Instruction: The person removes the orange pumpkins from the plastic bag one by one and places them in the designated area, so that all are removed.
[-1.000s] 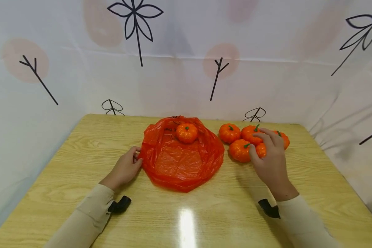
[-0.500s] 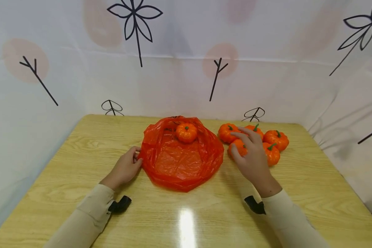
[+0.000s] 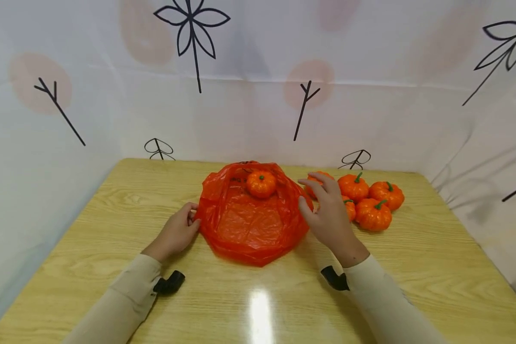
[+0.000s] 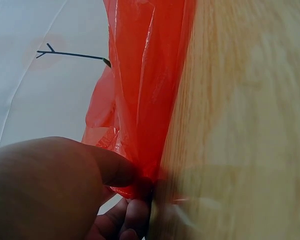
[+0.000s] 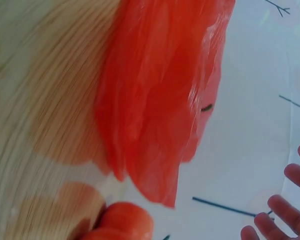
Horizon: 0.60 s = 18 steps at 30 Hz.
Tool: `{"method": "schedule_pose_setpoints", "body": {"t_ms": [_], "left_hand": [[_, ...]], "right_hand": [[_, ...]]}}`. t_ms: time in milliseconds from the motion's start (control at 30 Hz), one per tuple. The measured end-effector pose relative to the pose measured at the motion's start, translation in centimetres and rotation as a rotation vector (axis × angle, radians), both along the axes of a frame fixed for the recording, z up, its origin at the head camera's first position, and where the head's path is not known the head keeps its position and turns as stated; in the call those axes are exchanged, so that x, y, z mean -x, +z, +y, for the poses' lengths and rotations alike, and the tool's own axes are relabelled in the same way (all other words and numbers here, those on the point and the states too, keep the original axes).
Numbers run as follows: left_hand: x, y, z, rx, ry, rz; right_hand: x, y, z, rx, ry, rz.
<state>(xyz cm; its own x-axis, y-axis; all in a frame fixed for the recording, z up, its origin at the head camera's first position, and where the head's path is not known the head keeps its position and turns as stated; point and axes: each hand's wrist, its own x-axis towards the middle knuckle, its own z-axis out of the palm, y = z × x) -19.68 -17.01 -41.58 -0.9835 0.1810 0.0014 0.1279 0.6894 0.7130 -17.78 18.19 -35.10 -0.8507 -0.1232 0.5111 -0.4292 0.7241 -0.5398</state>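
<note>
A red plastic bag [image 3: 249, 248] lies on the table with its mouth spread upward. One small orange pumpkin [image 3: 261, 185] with a green stem sits inside, toward the back. My left hand [image 3: 176, 231] pinches the bag's left side between thumb and fingers; the left wrist view shows the thumb [image 4: 110, 167] pressed on the red film. My right hand [image 3: 327, 215] is spread beside the bag's right edge, overlapping it in the head view. In the right wrist view its fingers [image 5: 285, 212] are apart with nothing between them.
Several more pumpkins [image 3: 373, 215] cluster right of the bag, two of them partly hidden behind my right hand. The wooden table [image 3: 112, 215] meets a pale cloth backdrop [image 3: 241, 119] with drawn flowers and twigs.
My right hand has moved left from over the pumpkin cluster to the bag's right edge, carrying nothing. The left hand has stayed at the bag.
</note>
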Motion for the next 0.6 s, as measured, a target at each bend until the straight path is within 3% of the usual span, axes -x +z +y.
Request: {"method": "schedule_pose_setpoints", "body": {"t_ms": [300,600], "left_hand": [[0.0,-0.2,0.1,-0.028,-0.008,-0.013],[0.0,-0.3,0.0,-0.026,0.006,-0.02]], "right_hand": [[0.5,0.0,-2.3,-0.037,0.032,-0.116],[1.2,-0.6,-4.5,-0.087,0.096,-0.146]]}}
